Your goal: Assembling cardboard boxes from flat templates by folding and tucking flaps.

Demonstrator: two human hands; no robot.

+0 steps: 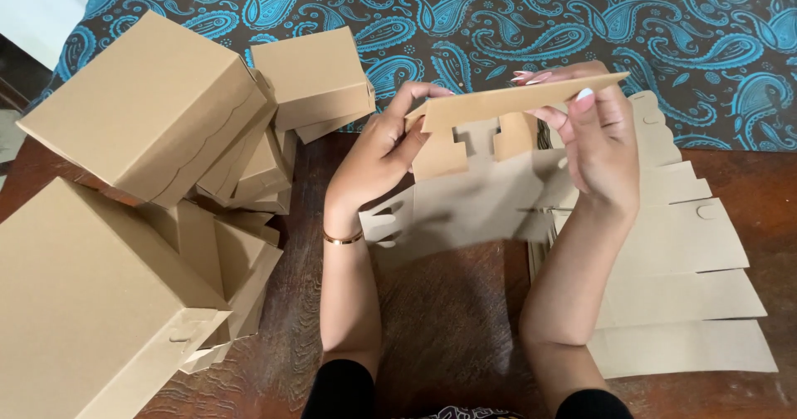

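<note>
From my remote seat, I see folded boxes (149,103) heaped at the left of the wooden table (448,328), the largest in the near corner, more stacked behind. Right of them, the left hand (378,157), a thin bangle (342,239) on its wrist, pinches the left end of a flat carton blank (481,182), thumb in front, fingers curled behind. The blank hangs above the table's middle, its top flap folded toward me, its lower part blurred. The right hand (602,149) grips the flap's right end, fingers closed over the top edge. Under that arm, a fanned stack of blanks (689,303) lies on the table. A blue paisley cloth (498,20) runs across the back.
</note>
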